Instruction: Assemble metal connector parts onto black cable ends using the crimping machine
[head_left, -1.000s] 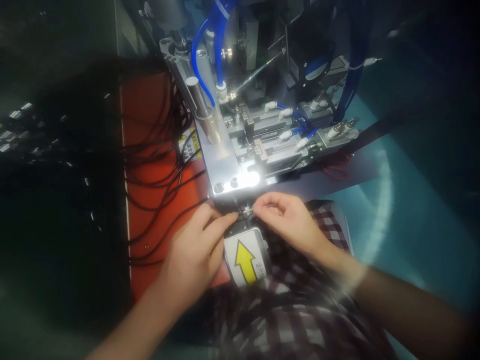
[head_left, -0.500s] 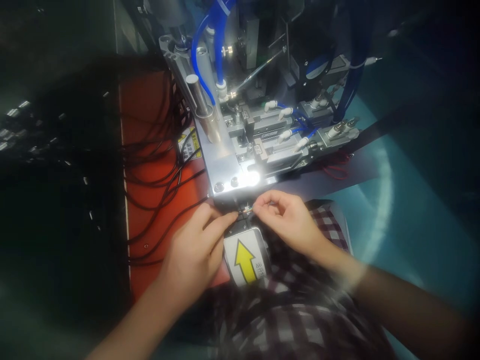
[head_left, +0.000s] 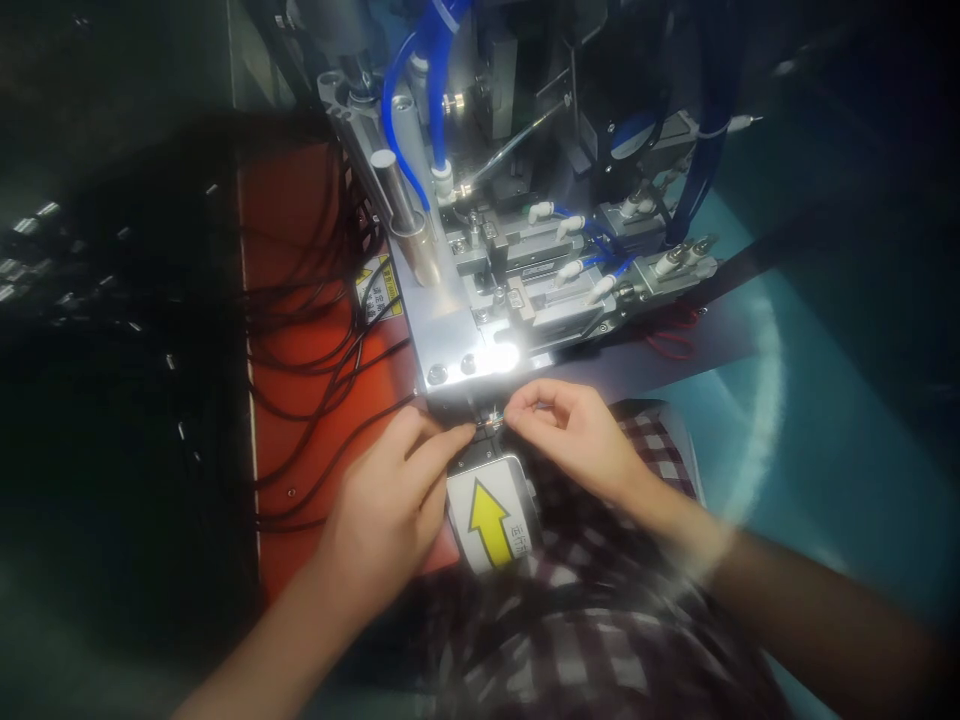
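Observation:
Between my fingertips lies a small, thin, shiny part point(head_left: 492, 420) at the front of the machine point(head_left: 450, 325), too small to name. My left hand point(head_left: 390, 490) reaches in from the left, thumb and fingers closed together at the part's left end. From the right, my right hand point(head_left: 574, 435) pinches at its right end with thumb and forefinger. What each pinch holds is mostly hidden by the fingers. Just below the part is a rounded cover point(head_left: 491, 515) bearing a yellow arrow.
Metal slides with white air fittings point(head_left: 574, 270) and blue tubes point(head_left: 439, 90) stand behind my hands. Black cables point(head_left: 322, 370) run over the orange base point(head_left: 300, 560) at left. A vertical metal post point(head_left: 397, 200) rises from the plate. Checked cloth point(head_left: 600, 620) is below.
My right hand's fingertips have shifted very slightly to the left. My left hand and the machine look the same.

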